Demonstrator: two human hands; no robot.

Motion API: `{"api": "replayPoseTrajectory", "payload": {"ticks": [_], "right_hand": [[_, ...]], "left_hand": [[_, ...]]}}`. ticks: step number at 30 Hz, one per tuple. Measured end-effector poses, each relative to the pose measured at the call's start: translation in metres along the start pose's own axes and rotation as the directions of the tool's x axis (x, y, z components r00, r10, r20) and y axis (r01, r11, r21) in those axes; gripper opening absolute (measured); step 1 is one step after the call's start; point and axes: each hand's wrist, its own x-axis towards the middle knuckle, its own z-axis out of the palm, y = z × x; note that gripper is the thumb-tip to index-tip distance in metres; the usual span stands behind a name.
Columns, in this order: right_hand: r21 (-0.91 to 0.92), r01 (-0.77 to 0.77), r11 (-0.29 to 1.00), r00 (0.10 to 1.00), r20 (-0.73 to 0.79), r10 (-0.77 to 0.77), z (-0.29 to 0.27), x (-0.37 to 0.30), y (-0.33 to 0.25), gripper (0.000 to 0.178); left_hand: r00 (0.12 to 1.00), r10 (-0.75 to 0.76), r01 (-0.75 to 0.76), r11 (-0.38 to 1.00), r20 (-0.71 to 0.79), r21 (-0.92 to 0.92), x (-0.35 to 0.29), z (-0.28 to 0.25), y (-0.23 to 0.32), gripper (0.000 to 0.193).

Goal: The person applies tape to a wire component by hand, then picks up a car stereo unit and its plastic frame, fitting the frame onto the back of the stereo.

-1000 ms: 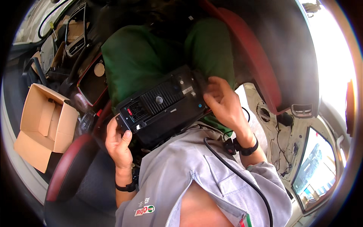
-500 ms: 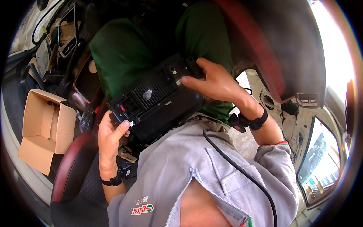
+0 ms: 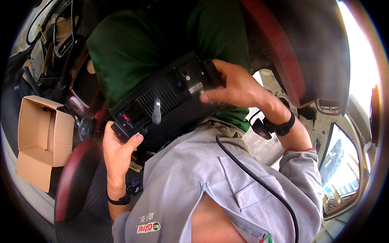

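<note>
A black car head unit [image 3: 162,131] lies across my thighs, tilted, its ribbed back panel facing up. Around its lower left corner my left hand [image 3: 119,146] is closed, thumb on the edge. My right hand [image 3: 233,85] grips the upper right end, the thumb over the near edge and the fingers mostly hidden behind. A grey rounded peg [image 3: 157,111] stands out from the cooling fins. A red connector socket [image 3: 126,117] shows near the left end, and a white label [image 3: 195,88] near the right.
An open cardboard box [image 3: 42,154] sits at the left beside a red-and-black seat [image 3: 77,180]. Beyond it lie a clear plastic bottle [image 3: 85,127] and a roll of tape [image 3: 75,102]. A black cable [image 3: 255,178] runs over my jacket. At right is an open door [image 3: 324,133].
The head unit has tipped a little, so its back panel and label show more fully. My right thumb has shifted slightly along its edge.
</note>
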Motion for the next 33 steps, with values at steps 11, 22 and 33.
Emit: {"api": "replayPoseTrajectory", "payload": {"ticks": [11,22,33], "right_hand": [[-0.150,-0.144,0.978,0.983,-0.136,0.124,0.010,-0.049,-0.030,0.061],[-0.269,-0.024,0.963,0.960,-0.274,-0.052,0.026,-0.072,-0.022,0.058],[-0.140,-0.059,0.988,0.932,-0.362,0.004,0.039,-0.069,-0.009,0.052]], "left_hand": [[0.987,0.157,-0.158,0.987,-0.029,-0.033,-0.019,0.009,-0.011,0.055],[0.981,0.177,-0.171,0.982,-0.075,0.086,-0.030,0.017,-0.014,0.057],[0.971,0.219,-0.225,0.972,-0.094,-0.064,-0.026,0.028,-0.022,0.054]]}}
